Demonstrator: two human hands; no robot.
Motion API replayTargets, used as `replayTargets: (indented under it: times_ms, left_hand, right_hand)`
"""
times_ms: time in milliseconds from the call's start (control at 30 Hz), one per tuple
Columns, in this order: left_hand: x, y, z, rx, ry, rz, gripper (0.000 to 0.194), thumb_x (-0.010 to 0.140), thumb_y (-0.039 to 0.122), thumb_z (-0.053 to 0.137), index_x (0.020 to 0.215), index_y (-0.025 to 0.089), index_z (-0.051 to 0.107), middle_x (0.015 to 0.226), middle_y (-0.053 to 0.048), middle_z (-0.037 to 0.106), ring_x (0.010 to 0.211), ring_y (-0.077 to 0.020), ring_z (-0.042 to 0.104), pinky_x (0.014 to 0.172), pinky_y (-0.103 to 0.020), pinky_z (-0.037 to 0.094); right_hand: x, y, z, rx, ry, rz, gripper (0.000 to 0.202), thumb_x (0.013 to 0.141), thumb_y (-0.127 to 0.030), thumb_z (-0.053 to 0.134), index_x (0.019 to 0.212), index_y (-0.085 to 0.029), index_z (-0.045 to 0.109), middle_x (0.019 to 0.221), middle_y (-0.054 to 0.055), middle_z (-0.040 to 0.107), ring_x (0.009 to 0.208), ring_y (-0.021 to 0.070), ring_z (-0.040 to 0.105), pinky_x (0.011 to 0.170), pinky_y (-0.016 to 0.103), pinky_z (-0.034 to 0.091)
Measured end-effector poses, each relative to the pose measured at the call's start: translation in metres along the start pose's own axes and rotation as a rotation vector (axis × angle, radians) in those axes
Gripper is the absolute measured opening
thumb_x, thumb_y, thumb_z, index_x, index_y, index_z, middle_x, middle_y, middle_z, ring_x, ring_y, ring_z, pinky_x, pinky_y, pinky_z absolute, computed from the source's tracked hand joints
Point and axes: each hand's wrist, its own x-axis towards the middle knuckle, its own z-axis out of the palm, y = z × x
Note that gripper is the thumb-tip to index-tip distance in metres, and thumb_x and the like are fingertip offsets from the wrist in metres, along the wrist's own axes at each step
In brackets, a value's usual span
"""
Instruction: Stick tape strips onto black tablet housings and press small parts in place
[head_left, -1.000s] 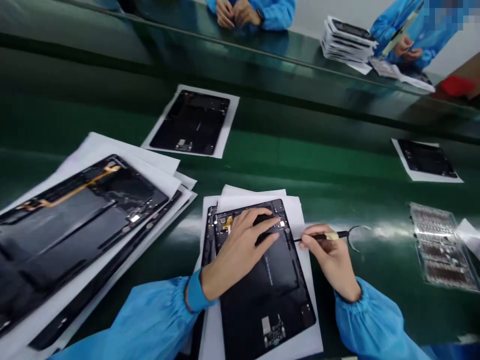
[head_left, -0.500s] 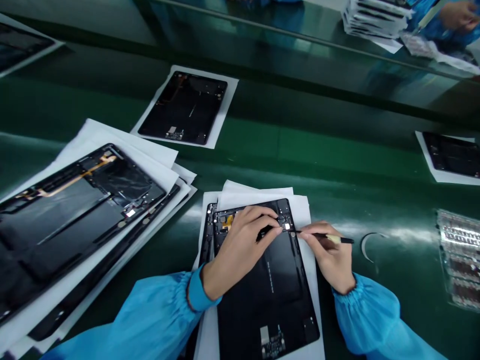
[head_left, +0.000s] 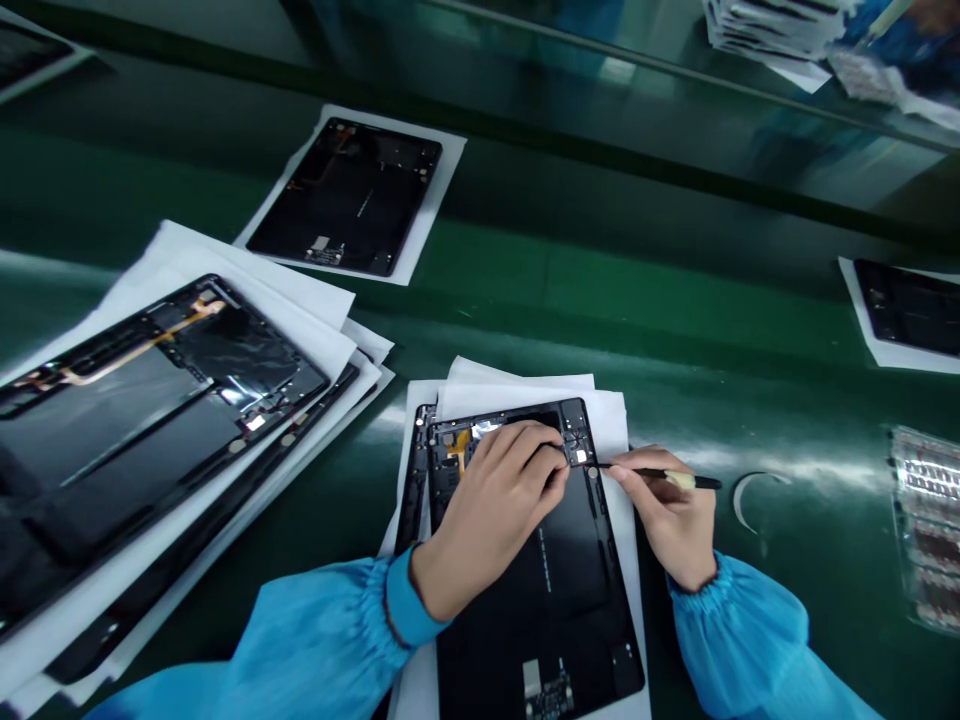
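Observation:
A black tablet housing [head_left: 517,600], its inside facing up, lies on white sheets in front of me. My left hand [head_left: 499,500] rests over its upper half, fingers curled with the tips together near the upper right corner; what they hold, if anything, is hidden. In my right hand [head_left: 671,515] are thin black tweezers [head_left: 703,482] with a beige band, held nearly level. Their tip points left at the housing's right edge, close below a small white square part [head_left: 580,456]. An orange flex cable [head_left: 457,450] shows at the housing's upper left.
To the left, more housings [head_left: 112,430] are stacked between white sheets. Another housing [head_left: 349,200] lies on a sheet farther back, and one [head_left: 911,305] at the right. A clear tray of small parts [head_left: 930,530] and a curved pale strip [head_left: 742,500] sit on the green surface.
My right hand and the tweezers have drawn slightly right, away from the left fingers. My left fingers have curled in more. The whole view has shifted a little.

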Motion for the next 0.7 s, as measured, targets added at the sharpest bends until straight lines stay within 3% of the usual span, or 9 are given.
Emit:
replayTargets:
  times_ms: [200,333,500,700]
  left_hand:
    - [0.0009,0.0009,-0.001,-0.001,0.012,0.006,0.011,0.094,0.014,0.05,0.089,0.017,0.059,0.1,-0.006,0.066,0.099,-0.0233,0.058,0.087,-0.039,0.047]
    - [0.0013,-0.0007,-0.002,-0.057,0.005,-0.016,0.009,0.093,0.015,0.053,0.087,0.018,0.059,0.101,-0.005,0.065,0.098,-0.0236,0.058,0.086,-0.041,0.046]
    - [0.0039,-0.003,-0.0021,-0.159,0.018,-0.089,0.009,0.089,0.014,0.058,0.082,0.019,0.061,0.099,-0.004,0.064,0.096,-0.0224,0.057,0.084,-0.039,0.047]
    - [0.0051,-0.0043,-0.0024,-0.221,0.008,-0.129,0.01,0.087,0.013,0.06,0.079,0.019,0.062,0.099,-0.004,0.063,0.096,-0.0225,0.057,0.084,-0.039,0.045]
  right_hand:
    - [0.0002,-0.0029,-0.0001,-0.004,0.025,0.032,0.005,0.077,-0.019,0.073,0.073,-0.021,0.071,0.072,0.002,0.071,0.068,0.0179,0.069,0.061,0.028,0.057]
    - [-0.0018,-0.0052,0.0024,-0.005,0.076,-0.032,0.008,0.076,-0.017,0.074,0.072,-0.022,0.07,0.072,0.002,0.073,0.068,0.0185,0.069,0.064,0.031,0.058]
    - [0.0008,-0.0037,0.0067,-0.015,-0.051,-0.009,0.004,0.078,-0.02,0.074,0.075,-0.022,0.072,0.077,0.003,0.075,0.072,0.0199,0.071,0.07,0.034,0.059]
    - [0.0037,0.0002,0.0048,0.019,-0.1,-0.012,0.005,0.08,-0.018,0.073,0.078,-0.023,0.072,0.08,0.001,0.075,0.075,0.0183,0.071,0.072,0.032,0.057]
